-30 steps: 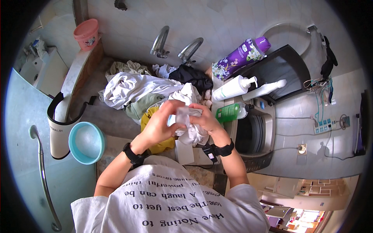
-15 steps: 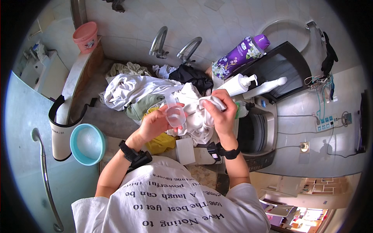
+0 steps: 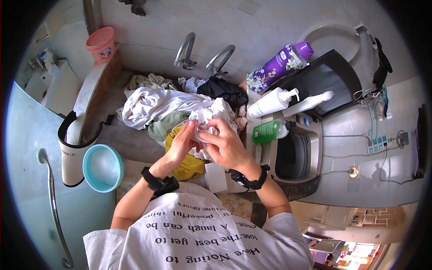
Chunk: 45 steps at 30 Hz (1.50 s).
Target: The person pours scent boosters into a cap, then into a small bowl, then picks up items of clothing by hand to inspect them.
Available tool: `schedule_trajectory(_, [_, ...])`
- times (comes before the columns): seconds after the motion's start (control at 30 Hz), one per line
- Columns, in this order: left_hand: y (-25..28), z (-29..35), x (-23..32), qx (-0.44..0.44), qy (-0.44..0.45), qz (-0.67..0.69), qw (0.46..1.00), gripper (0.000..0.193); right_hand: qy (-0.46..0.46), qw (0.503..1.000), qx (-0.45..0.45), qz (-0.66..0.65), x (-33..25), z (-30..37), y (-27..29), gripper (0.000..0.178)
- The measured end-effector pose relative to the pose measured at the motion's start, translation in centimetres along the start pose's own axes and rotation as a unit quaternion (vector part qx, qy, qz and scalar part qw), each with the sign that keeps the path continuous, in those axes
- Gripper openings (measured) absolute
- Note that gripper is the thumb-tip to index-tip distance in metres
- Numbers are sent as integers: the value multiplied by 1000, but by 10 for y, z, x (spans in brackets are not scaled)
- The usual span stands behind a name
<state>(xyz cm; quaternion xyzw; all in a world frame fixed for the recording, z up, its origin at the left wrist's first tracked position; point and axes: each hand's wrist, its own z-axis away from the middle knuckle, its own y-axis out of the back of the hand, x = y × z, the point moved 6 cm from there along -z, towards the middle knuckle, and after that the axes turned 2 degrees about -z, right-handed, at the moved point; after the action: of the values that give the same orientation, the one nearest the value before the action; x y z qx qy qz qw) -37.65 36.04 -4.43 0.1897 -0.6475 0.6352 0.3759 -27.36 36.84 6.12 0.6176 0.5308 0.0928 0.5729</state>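
Note:
My left hand [image 3: 181, 143] holds a small clear plastic cup [image 3: 200, 128], partly hidden behind fingers. Against the cup from the other side, my right hand [image 3: 227, 146] has curled fingers; their exact grip is partly hidden. Below and beyond both hands lies a crumpled white cloth [image 3: 217, 109]. Around it are a white garment [image 3: 155, 105], a grey-green cloth [image 3: 165, 126], a yellow cloth [image 3: 189, 167] and a black cloth [image 3: 223, 93], heaped together in the sink area.
Two metal taps [image 3: 185, 50] rise behind the laundry. On the right, a purple bottle [image 3: 279, 67], a white pump bottle [image 3: 272, 102] and a green bottle [image 3: 266, 132] stand or lean by an open washing machine [image 3: 294, 153]. A turquoise basin [image 3: 85, 168] is at left, near a pink bucket [image 3: 101, 43].
My right hand has let go of the white cloth and moved left to the clear cup. The green bottle now shows more fully. My left hand has shifted slightly.

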Motion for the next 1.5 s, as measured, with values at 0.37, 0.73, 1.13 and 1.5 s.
schedule_trajectory(0.37, [-4, 4, 8, 69, -28, -157, 985, 43, -105, 987, -54, 108, 4, 2, -19, 34])
schedule_trajectory(0.73, [-52, 18, 59, -32, -273, -459, 845, 47, -313, 781, -74, -535, 61, 30, -26, 42])
schedule_trajectory(1.13, [-20, -12, 43, 39, -4, 6, 999, 40, -219, 803, 243, -499, 68, 24, 18, 23])
schedule_trajectory(1.5, [-6, -16, 3, 113, 150, 123, 974, 45, 47, 980, 191, -21, 10, -4, 5, 30])
